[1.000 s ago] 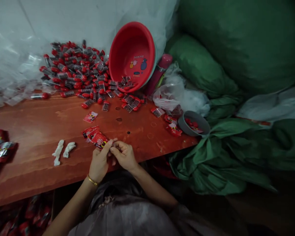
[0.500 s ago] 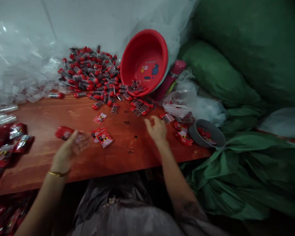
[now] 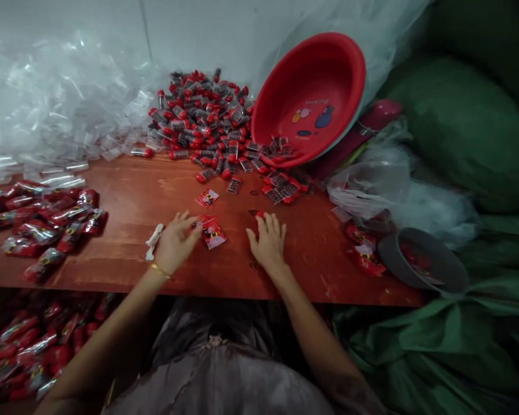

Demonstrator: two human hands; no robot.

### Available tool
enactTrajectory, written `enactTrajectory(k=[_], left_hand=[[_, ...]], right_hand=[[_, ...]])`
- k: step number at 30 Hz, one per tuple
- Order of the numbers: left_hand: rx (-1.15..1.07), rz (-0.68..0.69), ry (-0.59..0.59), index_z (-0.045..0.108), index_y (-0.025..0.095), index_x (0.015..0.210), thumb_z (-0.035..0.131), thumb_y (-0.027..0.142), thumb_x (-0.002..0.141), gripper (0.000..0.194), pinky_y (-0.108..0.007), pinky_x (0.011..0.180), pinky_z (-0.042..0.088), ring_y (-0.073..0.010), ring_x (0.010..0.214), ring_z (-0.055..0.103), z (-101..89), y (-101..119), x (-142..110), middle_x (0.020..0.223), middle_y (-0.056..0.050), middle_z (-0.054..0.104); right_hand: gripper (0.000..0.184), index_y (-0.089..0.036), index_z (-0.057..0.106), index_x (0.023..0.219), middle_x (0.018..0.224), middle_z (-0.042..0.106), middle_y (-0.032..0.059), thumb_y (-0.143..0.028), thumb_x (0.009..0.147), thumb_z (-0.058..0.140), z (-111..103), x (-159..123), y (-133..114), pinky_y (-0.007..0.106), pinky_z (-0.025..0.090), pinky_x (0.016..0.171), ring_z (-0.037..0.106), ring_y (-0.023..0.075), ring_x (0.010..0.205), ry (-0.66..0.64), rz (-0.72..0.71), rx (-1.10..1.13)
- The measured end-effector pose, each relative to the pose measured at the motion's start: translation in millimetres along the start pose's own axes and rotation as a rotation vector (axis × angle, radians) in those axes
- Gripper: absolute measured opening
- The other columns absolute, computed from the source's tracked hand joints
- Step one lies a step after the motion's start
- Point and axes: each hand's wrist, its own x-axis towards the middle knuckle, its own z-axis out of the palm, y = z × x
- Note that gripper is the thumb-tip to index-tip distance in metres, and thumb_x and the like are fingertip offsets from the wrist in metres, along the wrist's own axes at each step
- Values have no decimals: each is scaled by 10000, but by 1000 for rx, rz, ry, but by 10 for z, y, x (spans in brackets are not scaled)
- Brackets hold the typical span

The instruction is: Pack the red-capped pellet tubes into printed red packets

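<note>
My left hand (image 3: 177, 242) reaches over the table from the left, thumb and forefinger pinched at the left edge of the small printed red cards (image 3: 214, 235). A small white piece (image 3: 154, 242) with knobbed ends lies just beside that hand. My right hand (image 3: 268, 242) is low over the table, its fingers curved around a small red-capped tube (image 3: 259, 214); only a red end shows and the rest is hidden by the fingers. Another red card (image 3: 207, 197) lies alone behind the stack.
Behind is a heap of red-capped tubes (image 3: 199, 115), some spilling from a tilted red basin (image 3: 311, 86). Clear plastic sleeves (image 3: 69, 98) and filled red packets (image 3: 47, 219) are at left. At right are a grey bowl (image 3: 398, 259), a plastic bag (image 3: 372, 178) and green sacks (image 3: 458, 132).
My left hand has let go of a red packet and moved right to the cards. My right hand has come nearer, with a red end at its fingertips. The view has swung left.
</note>
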Motion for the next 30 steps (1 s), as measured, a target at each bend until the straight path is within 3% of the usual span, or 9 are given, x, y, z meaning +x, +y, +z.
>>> enactTrajectory(k=[3,5,7,11,19,23,27,30], left_hand=[[477,160,-108,618,194,1156,546,287,805,371,-549,1084,250,-329,1329,379,345,-102,-164,1337,-127,547],[636,213,-130,546,153,1251,465,249,850,420,-556,1075,255,-335,1341,357,394,-165,-240,1374,-156,501],[716,234,-147,533,155,1265,454,271,866,423,-565,1078,237,-344,1341,353,373,-212,-293,1373,-152,502],[768,254,-163,500,178,1299,526,303,836,480,-562,1091,209,-347,1356,325,325,-255,-337,1396,-134,481],[859,318,-186,557,194,1245,548,302,818,441,-590,1092,181,-369,1342,340,299,-290,-332,1385,-109,500],[871,357,-154,566,170,1232,542,333,822,441,-584,1089,204,-361,1344,340,302,-304,-362,1390,-133,489],[819,389,-10,465,113,1333,494,361,854,540,-533,1089,246,-325,1363,321,315,-288,-392,1458,-187,373],[822,434,-38,555,167,1258,462,356,878,436,-550,1102,201,-325,1360,326,311,-288,-396,1403,-138,471]], right_hand=[[412,-160,627,1095,1053,670,134,-476,895,455,-18,-57,-366,380,402,879,577,256,1004,-81,-86,154],[400,-188,655,964,875,695,83,-546,839,527,-9,-32,-526,307,428,736,619,213,821,-168,-32,225],[378,-206,658,889,826,699,58,-563,792,584,10,23,-614,274,413,647,631,198,752,-240,44,241],[299,-224,677,902,859,722,65,-494,831,570,21,107,-641,271,397,622,653,209,767,-305,64,221],[205,-205,666,947,854,727,47,-355,854,561,10,149,-549,240,366,599,648,179,743,-245,130,283],[344,-176,694,831,780,720,75,-394,925,446,21,172,-615,233,339,569,633,163,686,-295,122,229],[399,-182,699,837,828,715,83,-390,958,380,-23,112,-756,233,350,600,634,158,727,-292,21,150],[354,-210,690,966,916,703,68,-352,962,366,-52,76,-775,232,373,630,636,157,780,-260,-32,165]])
